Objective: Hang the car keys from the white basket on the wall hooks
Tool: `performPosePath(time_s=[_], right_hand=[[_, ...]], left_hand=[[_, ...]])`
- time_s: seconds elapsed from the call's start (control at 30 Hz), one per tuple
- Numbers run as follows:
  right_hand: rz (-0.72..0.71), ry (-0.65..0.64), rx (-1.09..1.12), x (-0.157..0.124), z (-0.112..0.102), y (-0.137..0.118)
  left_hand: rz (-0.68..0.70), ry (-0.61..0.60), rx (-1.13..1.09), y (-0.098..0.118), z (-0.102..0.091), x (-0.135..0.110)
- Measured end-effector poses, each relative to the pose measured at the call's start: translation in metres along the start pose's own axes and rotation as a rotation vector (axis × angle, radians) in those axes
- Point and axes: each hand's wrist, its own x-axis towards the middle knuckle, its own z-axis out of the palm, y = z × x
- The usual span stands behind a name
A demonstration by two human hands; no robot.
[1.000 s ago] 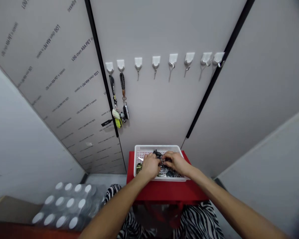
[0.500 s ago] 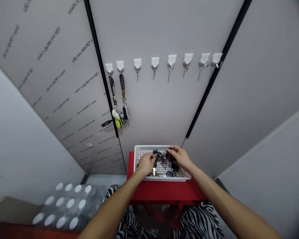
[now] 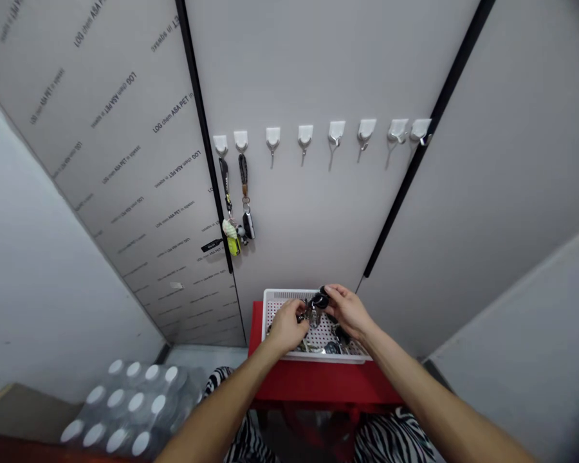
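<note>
A white perforated plastic basket [image 3: 313, 358] holds several keys and key fobs [image 3: 331, 348]. Over its far side my right hand [image 3: 350, 314] pinches a dark keychain [image 3: 320, 300] by its black end. Fingers closed, my left hand [image 3: 289, 326] grips the lower metal part of the same bunch, close to the basket floor. Some of the small pieces between my fingers are too fine to make out.
The basket stands on a red stool [image 3: 318, 384]. White hooks [image 3: 305, 134] line the cabinet door ahead. From the two leftmost hang a black strap with a yellow-green fob [image 3: 233, 244] and a braided strap [image 3: 244, 170]. Wrapped bottles [image 3: 136, 402] stand at lower left.
My right hand has lifted the black end of the keychain slightly off the other items. My left hand has moved right, towards it. The view has tilted up a little.
</note>
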Motion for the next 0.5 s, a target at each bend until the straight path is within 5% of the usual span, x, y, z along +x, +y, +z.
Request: performPosePath(time_s=[0.13, 0.3, 0.5], right_hand=[[-0.018, 0.044, 0.123, -0.001, 0.005, 0.000], [-0.033, 0.046, 0.161, -0.004, 0.013, 0.001], [0.007, 0.020, 0.123, -0.010, 0.022, 0.007]], left_hand=[[-0.074, -0.064, -0.138, 0.006, 0.004, -0.002], [-0.095, 0.019, -0.212, 0.010, -0.001, -0.002], [0.199, 0.193, -0.030, 0.015, -0.017, -0.004]])
